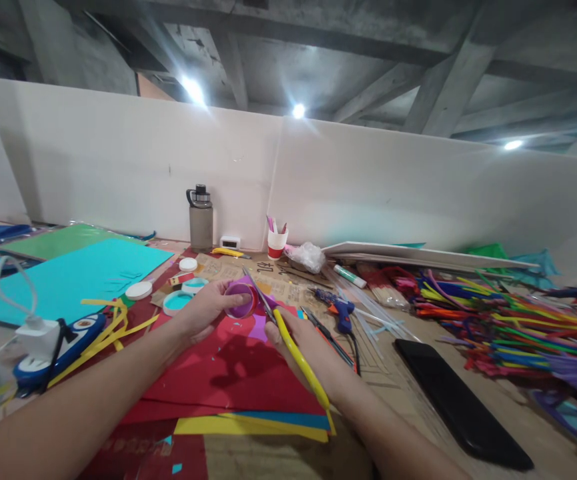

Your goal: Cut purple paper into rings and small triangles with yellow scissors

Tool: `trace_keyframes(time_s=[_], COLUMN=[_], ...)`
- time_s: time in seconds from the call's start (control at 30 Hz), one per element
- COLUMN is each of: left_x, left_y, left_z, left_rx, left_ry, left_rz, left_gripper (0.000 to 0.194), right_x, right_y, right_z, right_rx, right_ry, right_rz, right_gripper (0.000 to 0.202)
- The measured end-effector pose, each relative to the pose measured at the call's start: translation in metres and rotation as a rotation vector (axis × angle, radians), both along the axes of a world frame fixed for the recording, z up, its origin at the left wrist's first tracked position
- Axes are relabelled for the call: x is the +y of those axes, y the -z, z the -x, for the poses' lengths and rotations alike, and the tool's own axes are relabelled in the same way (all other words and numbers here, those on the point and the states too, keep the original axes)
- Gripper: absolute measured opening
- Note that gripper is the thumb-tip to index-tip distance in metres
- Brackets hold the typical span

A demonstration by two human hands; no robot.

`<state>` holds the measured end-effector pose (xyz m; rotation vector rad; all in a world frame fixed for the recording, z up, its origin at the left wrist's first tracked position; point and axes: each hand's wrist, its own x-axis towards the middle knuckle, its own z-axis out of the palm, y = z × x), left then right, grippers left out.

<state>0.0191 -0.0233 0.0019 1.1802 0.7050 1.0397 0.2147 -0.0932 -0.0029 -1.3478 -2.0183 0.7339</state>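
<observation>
My left hand is closed on a small round purple piece with a pinkish-red rim, thumb inside the ring. In my right hand are scissors with yellow handles, their blades pointing up and away beside the purple piece. Whether the blades touch it I cannot tell. Beneath both hands lies a stack of red sheets, with a light purple scrap and small blue bits on top. Yellow and blue sheets stick out at the near edge.
Yellow strips, a blue power strip and turquoise sheet lie left. A bottle and paper cup stand behind. Right are a glue gun, black phone and colourful pipe cleaners.
</observation>
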Motion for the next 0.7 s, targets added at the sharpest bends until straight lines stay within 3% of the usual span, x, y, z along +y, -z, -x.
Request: trace_keyframes(time_s=[0.53,0.7], left_x=[0.003,0.002], left_y=[-0.005,0.001], left_z=[0.005,-0.001], left_rx=[0.028,-0.084], left_ry=[0.052,-0.060], left_rz=[0.019,0.081], left_gripper=[0.025,0.019], right_x=[0.001,0.003], right_y=[0.002,0.008], right_z=[0.000,0.001], right_rx=[-0.024,-0.024], right_ry=[0.004,0.029], right_rz=[-0.019,0.002], right_gripper=[0.044,0.044])
